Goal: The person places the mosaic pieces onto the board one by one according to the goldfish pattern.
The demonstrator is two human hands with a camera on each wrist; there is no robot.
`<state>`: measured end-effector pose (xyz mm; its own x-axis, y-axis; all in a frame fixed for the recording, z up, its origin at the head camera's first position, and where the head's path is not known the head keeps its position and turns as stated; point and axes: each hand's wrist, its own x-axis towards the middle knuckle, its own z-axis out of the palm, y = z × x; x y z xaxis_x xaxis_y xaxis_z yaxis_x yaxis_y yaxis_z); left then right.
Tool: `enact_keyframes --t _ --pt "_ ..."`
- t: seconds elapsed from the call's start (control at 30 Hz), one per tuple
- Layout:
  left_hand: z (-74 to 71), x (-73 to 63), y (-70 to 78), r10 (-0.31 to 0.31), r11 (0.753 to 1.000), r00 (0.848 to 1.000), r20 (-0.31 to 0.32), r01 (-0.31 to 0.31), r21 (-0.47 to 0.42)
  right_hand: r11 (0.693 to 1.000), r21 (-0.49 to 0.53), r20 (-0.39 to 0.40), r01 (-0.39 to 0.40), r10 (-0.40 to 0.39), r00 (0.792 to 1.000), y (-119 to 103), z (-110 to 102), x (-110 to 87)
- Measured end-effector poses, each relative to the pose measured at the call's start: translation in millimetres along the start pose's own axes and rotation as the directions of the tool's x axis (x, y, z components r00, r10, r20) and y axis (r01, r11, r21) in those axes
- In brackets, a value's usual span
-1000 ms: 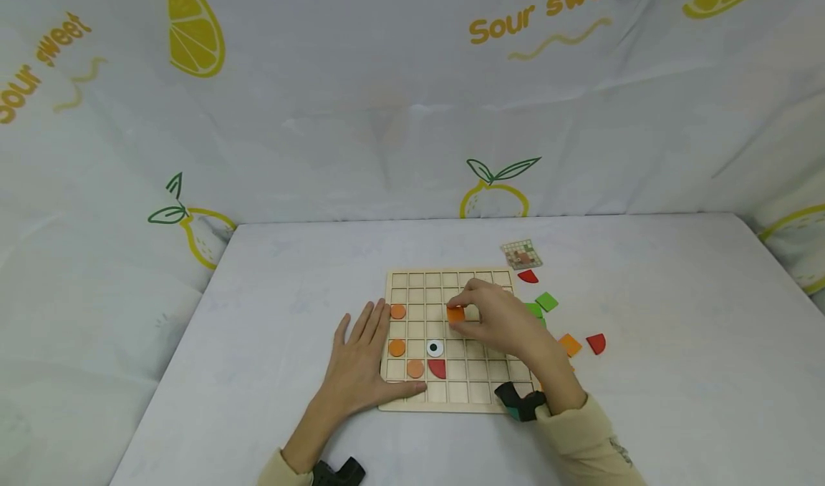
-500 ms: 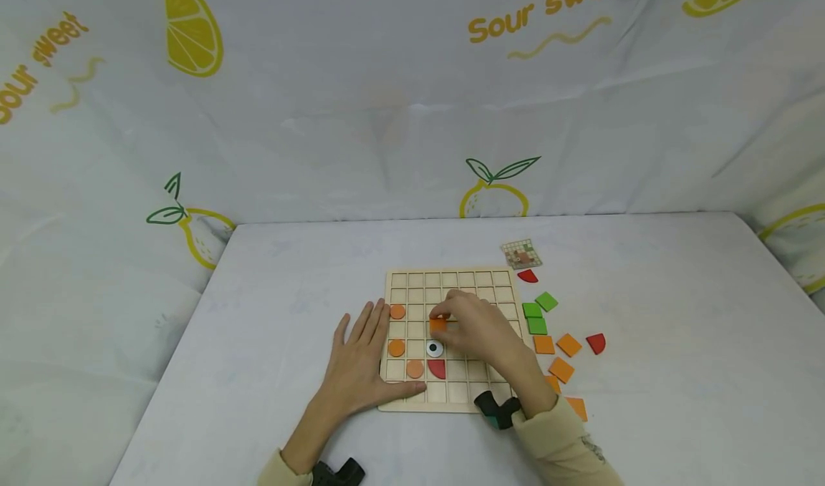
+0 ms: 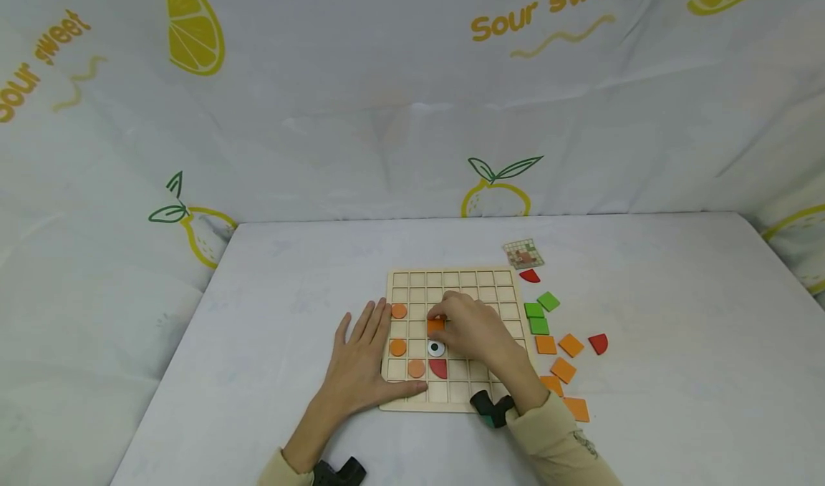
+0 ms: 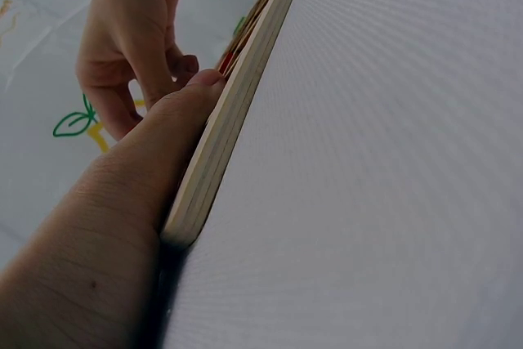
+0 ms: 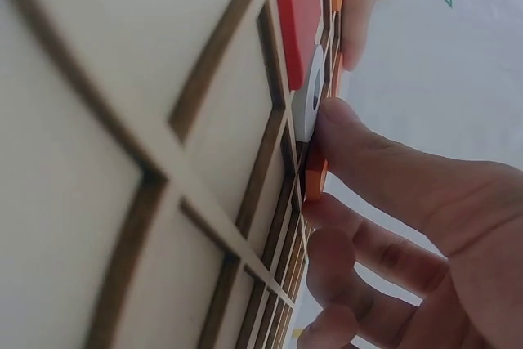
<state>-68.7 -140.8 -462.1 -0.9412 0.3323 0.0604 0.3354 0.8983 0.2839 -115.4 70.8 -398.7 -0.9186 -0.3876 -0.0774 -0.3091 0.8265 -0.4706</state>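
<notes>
My right hand (image 3: 473,332) pinches an orange square tile (image 3: 435,326) between thumb and fingers, at a cell of the wooden grid board (image 3: 467,393). Just below that tile lies a white eye disc (image 3: 436,348), with a red quarter-round piece (image 3: 438,368) under it. In the right wrist view the orange tile (image 5: 315,173) stands on edge-on at the board's surface beside the eye disc (image 5: 309,96). My left hand (image 3: 357,364) rests spread along the board's left edge, thumb over the lower corner. Orange discs (image 3: 398,347) sit in cells near its fingers.
Right of the board lie loose orange squares (image 3: 563,370), green squares (image 3: 538,326) and red quarter-round pieces (image 3: 598,343). A small patterned card (image 3: 523,254) is behind the board's far right corner. A white cloth with lemon prints hangs behind the table.
My right hand has moved left and slightly nearer with the orange tile, down to the cell above the eye disc. The left hand stays put.
</notes>
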Motion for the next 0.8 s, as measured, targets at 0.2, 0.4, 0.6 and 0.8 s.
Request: enact_keyframes --t 0.2,0.4,0.6,0.8 --pt "-0.1 0.3 0.4 -0.001 1.000 1.000 0.002 0.001 0.001 1.000 0.003 -0.001 0.003 -0.003 1.000 0.4 1.0 -0.5" --pt "-0.1 0.8 0.4 -0.003 1.000 1.000 0.005 0.003 0.006 1.000 0.005 0.003 -0.001 0.001 1.000 -1.0 0.1 -1.5" --pt "0.0 0.9 0.3 -0.002 1.000 1.000 0.006 0.002 0.001 1.000 0.012 0.006 -0.006 0.006 1.000 -1.3 0.0 -1.6" --pt "0.3 1.0 0.0 0.001 1.000 1.000 0.008 -0.001 0.010 1.000 0.016 0.004 0.001 -0.001 1.000 -0.1 -0.6 -2.7"
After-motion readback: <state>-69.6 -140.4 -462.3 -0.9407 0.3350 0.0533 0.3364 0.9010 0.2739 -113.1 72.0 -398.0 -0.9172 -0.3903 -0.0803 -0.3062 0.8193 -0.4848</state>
